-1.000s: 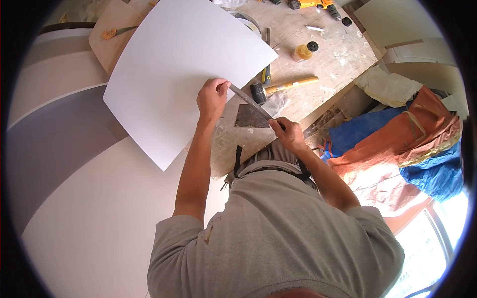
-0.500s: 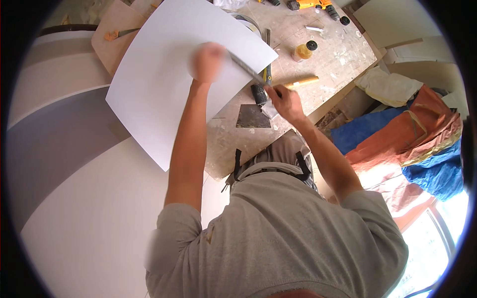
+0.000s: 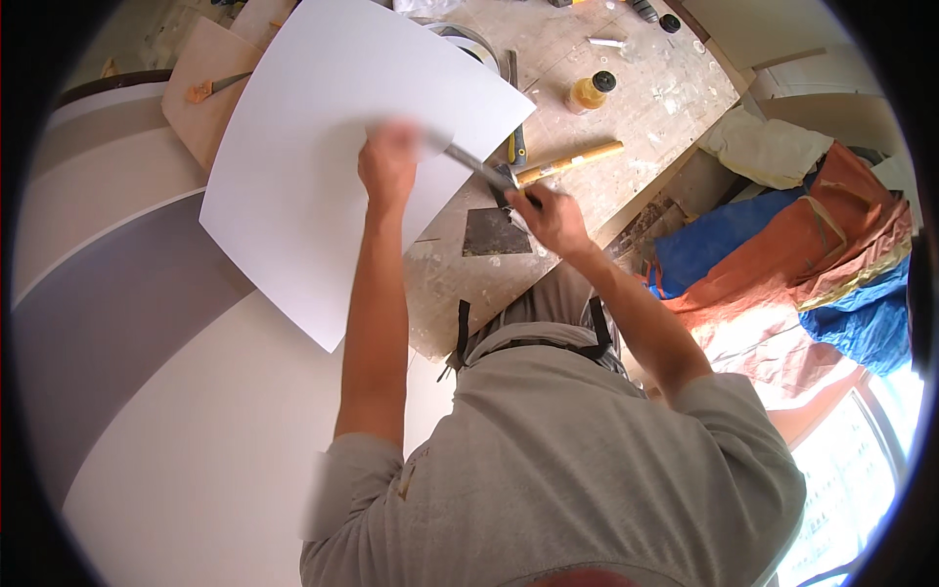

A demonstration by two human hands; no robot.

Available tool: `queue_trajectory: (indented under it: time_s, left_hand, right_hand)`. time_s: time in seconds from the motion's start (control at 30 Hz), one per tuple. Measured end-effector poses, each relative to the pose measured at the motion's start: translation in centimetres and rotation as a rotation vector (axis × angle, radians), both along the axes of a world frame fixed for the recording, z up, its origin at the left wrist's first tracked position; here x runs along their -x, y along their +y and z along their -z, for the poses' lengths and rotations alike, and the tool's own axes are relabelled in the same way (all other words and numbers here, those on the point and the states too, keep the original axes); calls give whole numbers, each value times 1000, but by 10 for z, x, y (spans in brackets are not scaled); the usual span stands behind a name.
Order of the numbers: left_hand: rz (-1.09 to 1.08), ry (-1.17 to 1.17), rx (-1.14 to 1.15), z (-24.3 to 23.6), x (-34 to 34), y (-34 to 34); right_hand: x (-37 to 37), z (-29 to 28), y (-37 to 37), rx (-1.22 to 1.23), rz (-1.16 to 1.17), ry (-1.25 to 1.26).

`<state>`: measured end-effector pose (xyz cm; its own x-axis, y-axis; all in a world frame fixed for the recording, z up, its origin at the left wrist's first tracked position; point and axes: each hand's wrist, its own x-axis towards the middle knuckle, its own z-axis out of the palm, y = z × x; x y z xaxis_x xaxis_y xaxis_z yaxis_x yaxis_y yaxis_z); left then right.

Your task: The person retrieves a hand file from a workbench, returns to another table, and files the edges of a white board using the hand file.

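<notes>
Pale wood, scuffed and spattered, makes up the bench [image 3: 665,112] that I am watching remotely, with bright daylight coming in at the lower right. At the centre of the work is a long, flat, grey, metal-looking bar [image 3: 476,164], held aslant over the right-hand edge of a large, smooth white sheet [image 3: 293,127]; I cannot tell whether it touches that sheet. The right hand [image 3: 555,223] has its grip closed round the bar's near end. At the far end is the left hand [image 3: 388,166], too blurred for me to tell whether its grip is clenched on the bar or only steadying it. Since half a second ago the left hand has come back toward the body, and the right hand slightly with it, so I judge the bar is being worked to and fro, and this is mid-stroke, not a pause. Just below the bar lies a dark grey, roughly square plate [image 3: 494,235]; just right of it, a yellow, wooden-looking rod [image 3: 572,162]. Farther out I see a yellowish bottle with a black cap [image 3: 587,93] and a small, slim white stick [image 3: 606,42]. Beyond the bench, crumpled orange sheeting [image 3: 763,235] lies beside blue sheeting [image 3: 699,256].
</notes>
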<state>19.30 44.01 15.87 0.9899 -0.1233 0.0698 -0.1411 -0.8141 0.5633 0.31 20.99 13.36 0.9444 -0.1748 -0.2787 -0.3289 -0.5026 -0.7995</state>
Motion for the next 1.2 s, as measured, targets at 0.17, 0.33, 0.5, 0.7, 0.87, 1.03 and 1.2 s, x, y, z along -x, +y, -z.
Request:
queue_trajectory:
  time_s: [0.17,0.33,0.5,0.7,0.87,1.03,1.2]
  left_hand:
    - [-11,62,13,-6,-69,-36]
    - [6,103,95,-26,-52,-38]
    - [16,162,134,-30,42,1]
    - [29,200,102,-13,82,1]
    - [28,47,111,0,17,-19]
    - [94,75,85,-1,-70,-66]
    - [56,114,38,-5,-88,-81]
  right_hand:
    - [-57,1,-17,74,31,-59]
    - [-39,-11,-25,34,48,-92]
    - [45,-32,-4,10,-10,90]
    - [90,-17,11,-34,46,65]
    - [25,-3,-5,21,43,-10]
    - [-43,0,-33,88,89,-60]
    - [-63,-5,-40,117,130,-116]
